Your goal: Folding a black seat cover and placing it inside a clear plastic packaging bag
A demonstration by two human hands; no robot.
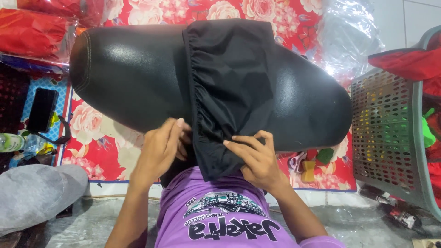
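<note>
A long black padded seat (128, 73) lies across my lap over a red floral mat. A black fabric cover (229, 78) with a gathered elastic edge is draped over its middle. My left hand (161, 149) grips the near edge of the seat and the cover's elastic hem. My right hand (257, 158) pinches the lower edge of the cover against the seat's near side. A purple shirt shows below.
A perforated grey-green plastic basket (390, 133) with red cloth stands at the right. A dark phone (42, 110) lies on a blue mat at the left beside a bottle (11, 142). Clear plastic bags (349, 36) sit at the back right. Scissors (296, 161) lie under the seat.
</note>
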